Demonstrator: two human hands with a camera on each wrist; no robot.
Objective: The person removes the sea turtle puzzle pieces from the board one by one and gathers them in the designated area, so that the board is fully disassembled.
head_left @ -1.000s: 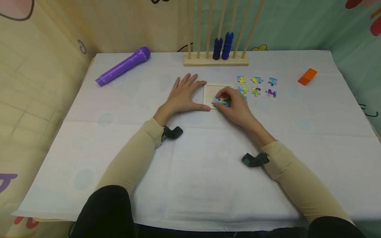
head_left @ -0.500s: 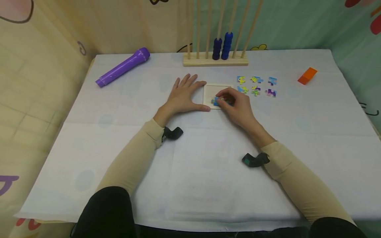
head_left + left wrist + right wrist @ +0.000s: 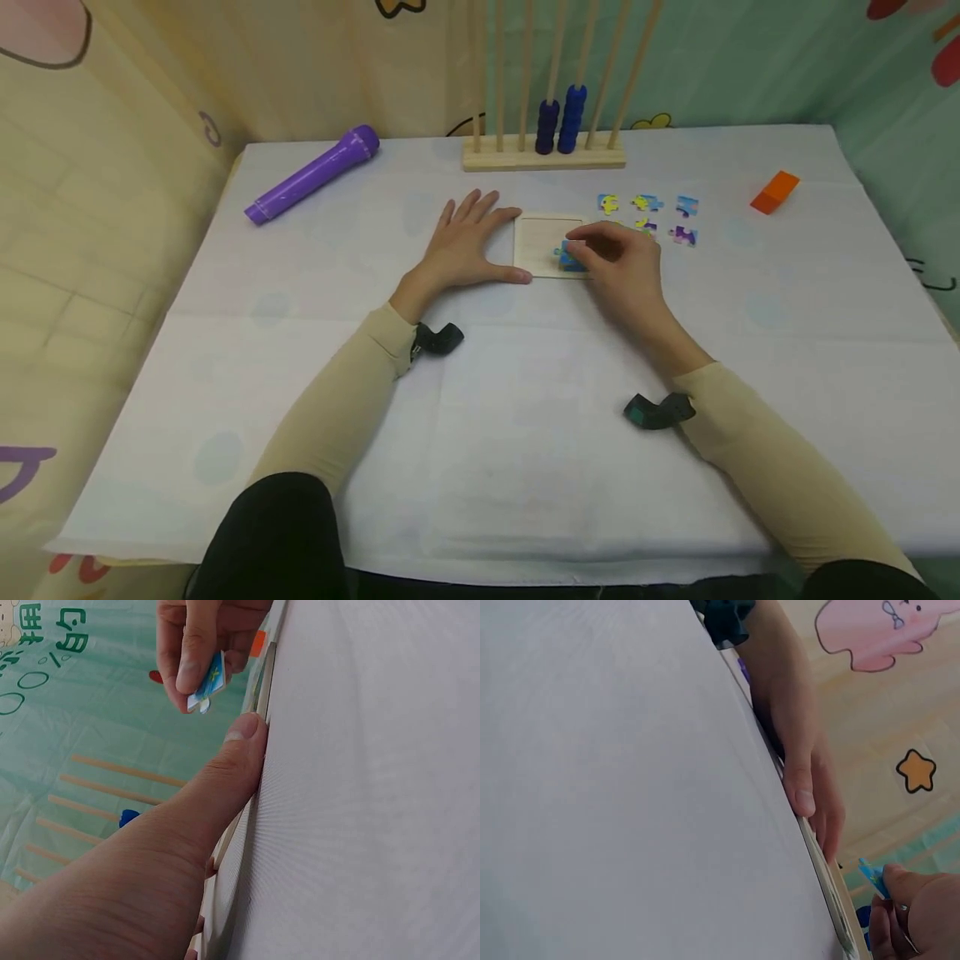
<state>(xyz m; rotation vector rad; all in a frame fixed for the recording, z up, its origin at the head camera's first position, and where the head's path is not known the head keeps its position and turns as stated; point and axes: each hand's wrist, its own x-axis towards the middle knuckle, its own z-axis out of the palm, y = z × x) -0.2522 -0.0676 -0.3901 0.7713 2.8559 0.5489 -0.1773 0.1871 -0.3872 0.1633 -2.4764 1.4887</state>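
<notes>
A blue jigsaw puzzle piece (image 3: 572, 260) is pinched between the thumb and fingers of my right hand (image 3: 626, 271), over the right part of a shallow wooden puzzle tray (image 3: 538, 242). In the left wrist view the puzzle piece (image 3: 211, 681) is tilted, raised above the tray, and shows blue with some yellow. My left hand (image 3: 468, 242) lies with spread fingers at the tray's left side, its thumb and index fingertip at the tray's edge. The right wrist view also shows the left thumb against the tray's edge. My right hand hides the tray's right side.
Several loose puzzle pieces (image 3: 683, 237) lie in rows right of the tray, partly behind my right hand. An abacus stand (image 3: 543, 162) with blue beads is at the back edge. A purple toy microphone (image 3: 315, 175) lies back left, an orange block (image 3: 775, 192) back right.
My right hand has shifted right with the puzzle piece, uncovering more of the tray and covering some loose pieces beside it. My left hand stays at the tray's left edge.
</notes>
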